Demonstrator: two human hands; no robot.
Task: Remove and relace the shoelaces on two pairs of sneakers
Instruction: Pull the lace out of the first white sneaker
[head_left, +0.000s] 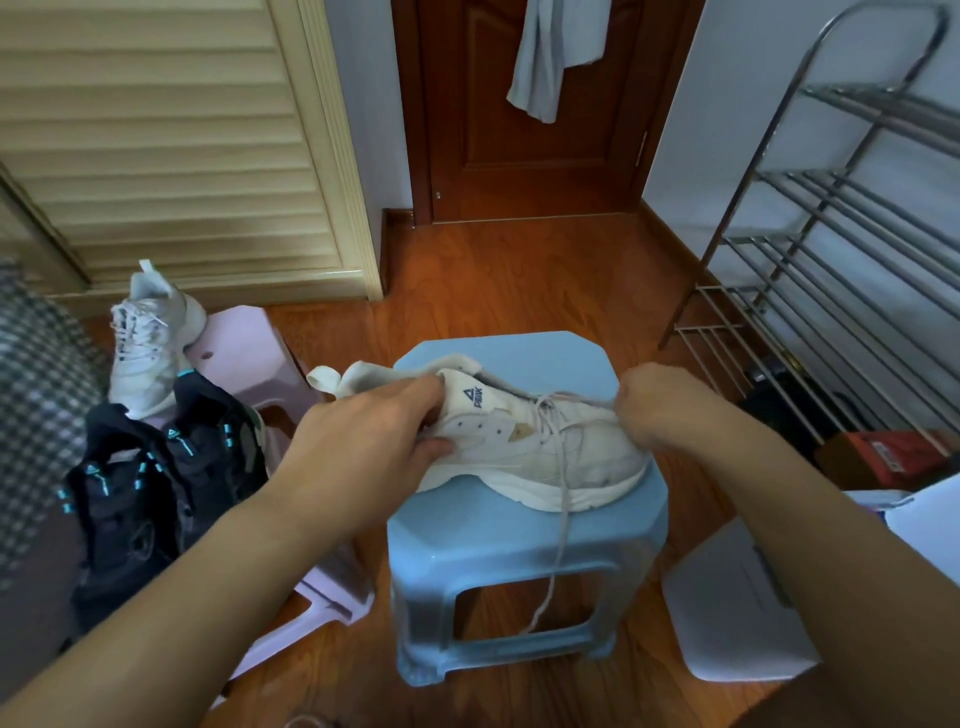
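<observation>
Lying on its sole across the top of a light blue plastic stool (524, 525), a white sneaker (524, 447) is set with its long axis running left to right, the heel to the left and the toe to the right. The heel end is gripped by the left hand (374, 431), thumb and fingers curled round the collar, while a strand of the shoelace (563, 499) is pinched by the right hand (654, 410) near the toe-side eyelets; one loose end hangs down past the stool's near edge. The stool is stood on a reddish wooden floor (519, 270), before a dark wooden door (519, 130). To the left, a second white sneaker (150, 343) and a pair of black sneakers (156, 478) are seen at a pink stool (249, 353). A metal rack (841, 249) is placed at the right. "PEAK" is printed on the held sneaker's collar.
</observation>
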